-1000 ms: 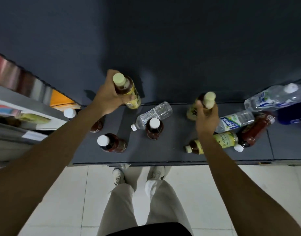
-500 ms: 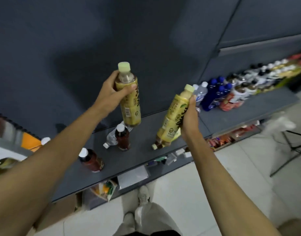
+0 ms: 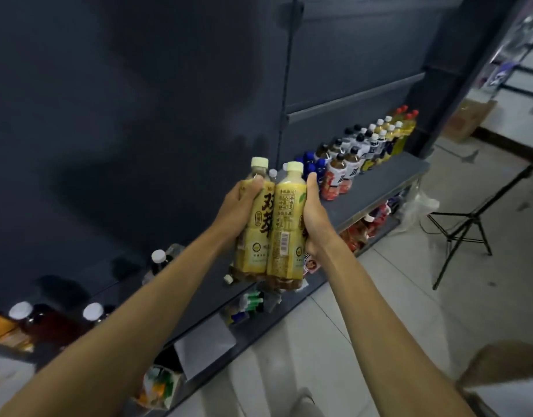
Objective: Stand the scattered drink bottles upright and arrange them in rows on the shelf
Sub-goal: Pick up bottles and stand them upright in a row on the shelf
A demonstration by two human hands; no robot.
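Note:
My left hand (image 3: 238,206) grips a yellow-labelled tea bottle (image 3: 254,233) with a pale cap, upright. My right hand (image 3: 314,218) grips a second yellow tea bottle (image 3: 286,230) pressed side by side against the first. Both are held in the air above the dark grey shelf (image 3: 379,188). Rows of upright bottles (image 3: 364,149) stand at the shelf's far right: blue, red-labelled, dark and yellow ones. Dark bottles with white caps (image 3: 93,314) stand on the shelf at lower left, partly hidden by my left arm.
A dark back panel (image 3: 138,115) rises behind the shelf. A lower shelf holds packaged goods (image 3: 247,302). A black tripod (image 3: 467,230) stands on the tiled floor at right. A cardboard box (image 3: 506,365) shows at lower right.
My view has swung to the right along the shelf. Both hands lifted their yellow bottles and brought them together upright, side by side.

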